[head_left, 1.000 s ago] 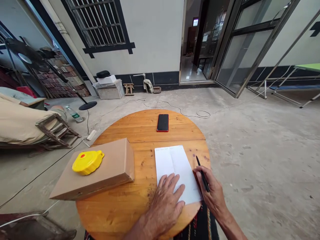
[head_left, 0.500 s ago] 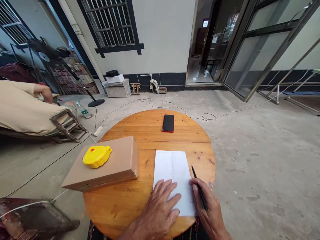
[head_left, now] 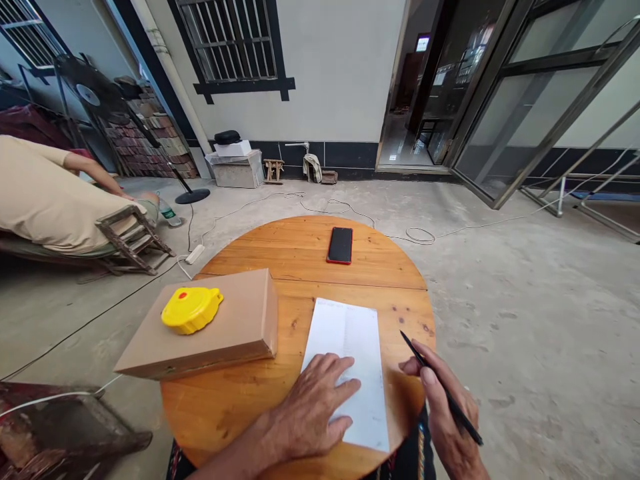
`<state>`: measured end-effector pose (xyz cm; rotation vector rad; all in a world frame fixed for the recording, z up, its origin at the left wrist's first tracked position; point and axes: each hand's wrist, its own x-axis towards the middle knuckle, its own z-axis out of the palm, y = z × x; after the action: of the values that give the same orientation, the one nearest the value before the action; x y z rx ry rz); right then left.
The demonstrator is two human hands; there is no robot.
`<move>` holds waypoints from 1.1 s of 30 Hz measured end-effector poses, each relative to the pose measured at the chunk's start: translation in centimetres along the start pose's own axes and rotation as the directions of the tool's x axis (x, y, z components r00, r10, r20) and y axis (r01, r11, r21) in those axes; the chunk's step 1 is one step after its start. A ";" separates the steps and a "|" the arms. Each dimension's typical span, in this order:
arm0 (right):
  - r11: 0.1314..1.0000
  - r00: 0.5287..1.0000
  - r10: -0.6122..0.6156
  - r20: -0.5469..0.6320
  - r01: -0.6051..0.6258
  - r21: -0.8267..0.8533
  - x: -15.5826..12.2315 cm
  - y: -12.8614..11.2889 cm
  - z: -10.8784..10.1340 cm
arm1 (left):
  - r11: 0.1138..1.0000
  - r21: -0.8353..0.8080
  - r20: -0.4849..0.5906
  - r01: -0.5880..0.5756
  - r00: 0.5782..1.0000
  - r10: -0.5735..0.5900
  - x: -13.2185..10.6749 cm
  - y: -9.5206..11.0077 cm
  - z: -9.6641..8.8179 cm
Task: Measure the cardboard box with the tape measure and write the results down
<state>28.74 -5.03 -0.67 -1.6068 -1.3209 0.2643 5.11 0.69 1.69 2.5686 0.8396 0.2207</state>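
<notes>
My left hand [head_left: 313,405] lies flat, fingers spread, on the near end of a white sheet of paper [head_left: 350,347] on the round wooden table [head_left: 310,250]. My right hand [head_left: 447,413] is closed on a black pen [head_left: 440,387] and hovers off the paper's right edge, pen tip pointing up and to the left. A cardboard box [head_left: 225,333] lies left of the paper with a yellow tape measure [head_left: 191,309] on top. A black phone in a red case [head_left: 341,245] rests at the table's far side.
A person in beige [head_left: 50,193] reclines on a wooden chair [head_left: 133,237] at left. Cables and a power strip [head_left: 195,254] trail over the concrete floor. A fan stand [head_left: 191,196], boxes [head_left: 235,167], an open glass door [head_left: 505,113] and metal frames [head_left: 590,193] stand beyond.
My right hand has lifted off the paper and drawn back to the right with the pen. My left hand has shifted slightly on the sheet. The view has swung a little left.
</notes>
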 end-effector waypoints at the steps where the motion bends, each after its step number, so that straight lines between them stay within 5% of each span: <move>1: 1.000 1.000 0.007 0.012 -0.007 0.028 0.3 0.1 0.0 | 1.000 0.002 0.013 -0.009 1.000 0.009 0.3 -0.1 -0.3; 8: 0.994 0.999 -0.002 0.043 -0.003 0.105 2.0 -0.5 1.0 | 0.998 0.026 -0.041 -0.060 0.997 0.061 2.5 -1.4 -0.5; 15: 0.986 0.992 0.119 0.045 -0.123 0.110 4.4 -0.9 2.2 | 0.998 0.015 0.045 -0.067 0.997 0.066 3.0 -1.8 0.4; 22: 0.961 0.975 0.108 0.194 -0.152 0.232 7.9 -1.6 5.4 | 1.000 0.019 -0.052 -0.005 0.999 0.006 4.8 -1.5 0.0; 27: 0.962 0.956 0.083 0.282 -0.151 0.229 8.8 -0.6 7.4 | 0.998 -0.021 -0.138 0.067 0.988 -0.069 5.1 -1.7 1.5; 33: 0.974 0.950 0.099 0.295 -0.153 0.165 8.8 0.8 8.4 | 0.998 -0.026 -0.117 0.050 0.992 -0.052 5.3 -2.4 2.0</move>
<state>26.82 6.93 -1.83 -1.5354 -1.3638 0.7016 8.67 4.93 -1.06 2.5288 0.9385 0.3674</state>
